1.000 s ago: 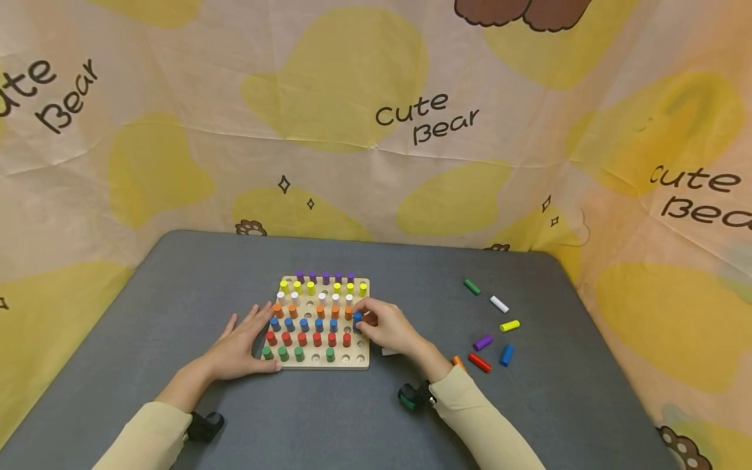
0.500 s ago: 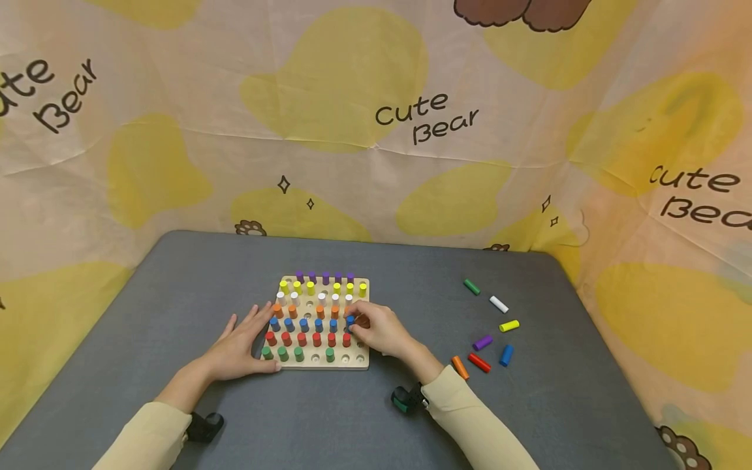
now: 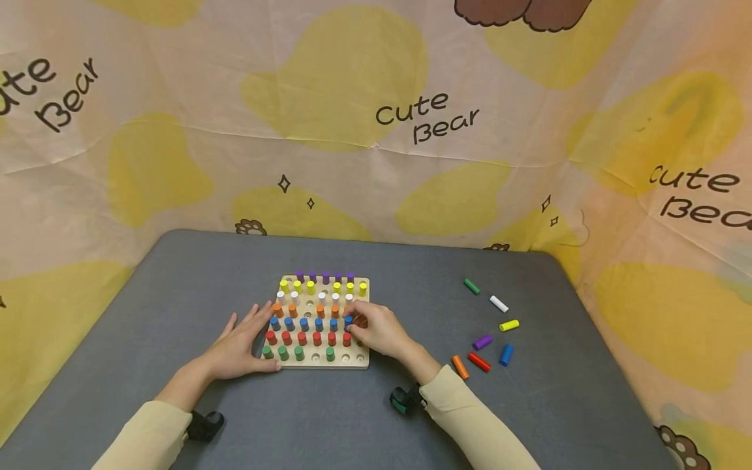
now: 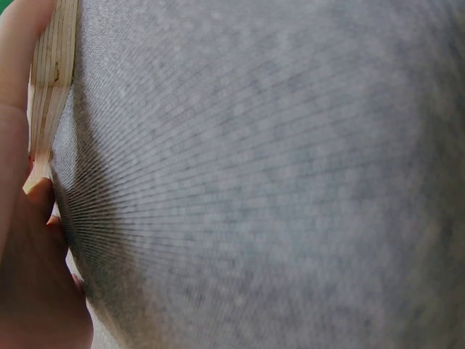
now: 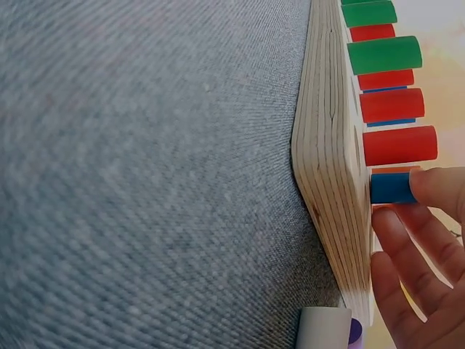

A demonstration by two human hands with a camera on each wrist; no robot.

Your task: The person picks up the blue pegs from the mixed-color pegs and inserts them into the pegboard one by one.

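A pale wooden pegboard [image 3: 346, 363] carries rows of purple, yellow, white, orange, blue, red and green pegs. My right hand [image 3: 380, 331] pinches a blue peg [image 3: 348, 321] at the right end of the blue row. In the right wrist view that blue peg [image 5: 392, 187] stands against the board's face, thumb on its top end, beside a red peg [image 5: 399, 145]. My left hand [image 3: 237, 349] rests along the board's left edge, fingers extended and thumb at the near corner. The left wrist view shows the board's layered side [image 4: 54, 80] beside that hand.
Loose pegs lie on the grey table to the right: green [image 3: 472, 286], white [image 3: 499, 304], yellow [image 3: 509, 325], purple [image 3: 483, 343], blue [image 3: 506, 355], red [image 3: 479, 362] and orange [image 3: 460, 367]. Another white peg [image 5: 323, 329] lies close to the board. A patterned cloth [image 3: 329, 78] hangs behind.
My right hand has shifted slightly left with the blue peg, bringing it from the board's right edge to the end of the blue row. The left hand has stayed still.
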